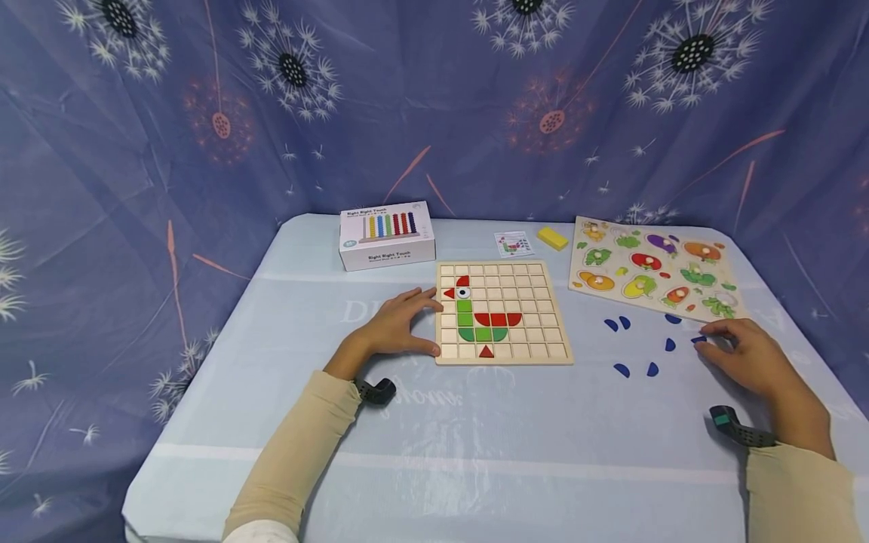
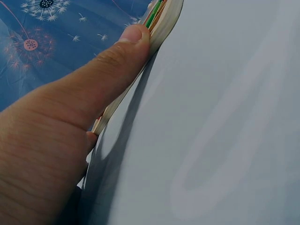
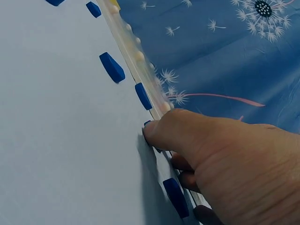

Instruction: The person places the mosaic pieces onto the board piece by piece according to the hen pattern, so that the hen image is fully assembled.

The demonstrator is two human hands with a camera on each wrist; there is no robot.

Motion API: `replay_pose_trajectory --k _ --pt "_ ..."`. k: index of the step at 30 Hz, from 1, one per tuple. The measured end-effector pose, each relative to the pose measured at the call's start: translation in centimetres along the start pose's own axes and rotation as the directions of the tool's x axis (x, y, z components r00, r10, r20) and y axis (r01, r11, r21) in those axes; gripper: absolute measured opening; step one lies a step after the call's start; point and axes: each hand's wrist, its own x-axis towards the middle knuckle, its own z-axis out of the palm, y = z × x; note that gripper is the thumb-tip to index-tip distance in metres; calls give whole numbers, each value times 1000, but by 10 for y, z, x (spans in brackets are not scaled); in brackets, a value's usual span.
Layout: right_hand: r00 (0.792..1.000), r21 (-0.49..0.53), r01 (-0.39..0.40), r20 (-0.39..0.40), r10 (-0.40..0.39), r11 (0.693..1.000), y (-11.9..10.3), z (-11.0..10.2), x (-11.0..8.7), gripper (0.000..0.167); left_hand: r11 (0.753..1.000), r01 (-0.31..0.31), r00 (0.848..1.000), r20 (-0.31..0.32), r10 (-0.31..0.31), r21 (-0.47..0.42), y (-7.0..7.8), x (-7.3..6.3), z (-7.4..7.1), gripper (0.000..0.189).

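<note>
Left hand: your left hand [image 1: 397, 324] spreads its fingers loosely, touching the grid board's [image 1: 536, 332] left edge; light pressure should steady it.
Right hand: your right hand [image 1: 750, 358] pinches a blue half-disc [image 1: 697, 339] between thumb and forefinger, near the vegetable puzzle [image 1: 619, 256].
Pinch: best kept near the tips, clear of the loose half-discs [image 1: 621, 369].

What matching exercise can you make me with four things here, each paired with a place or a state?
Things:
1. left hand
2. right hand
3. yellow block
4. white box

Places and states:
A. between the small card and the vegetable puzzle
B. pinching a blue piece
C. at the back left
D. touching the edge of the grid board

Right pairs: 1-D, 2-B, 3-A, 4-C
</note>
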Motion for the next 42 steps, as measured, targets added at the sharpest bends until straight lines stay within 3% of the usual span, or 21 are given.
replay_pose_trajectory --k 11,26,35,38,42 --pt "997 -37 -68 -31 66 997 2 -1 0 36 1000 2 1000 1 -2 -6 -1 0 0 85" --pt "998 -33 21 -57 -23 999 3 4 1 21 1000 -7 1000 -2 7 -10 0 -1 0 84" --pt "996 -69 -81 -41 78 994 -5 4 4 54 1000 -10 1000 -2 10 -14 1 -1 0 84" --pt "996 -78 -72 -51 68 994 -7 3 4 46 1000 -12 1000 -5 12 -18 1 -1 -1 83" --pt "997 -78 10 -72 -15 997 -5 5 4 23 1000 -11 1000 -7 11 -20 1 -1 0 82"
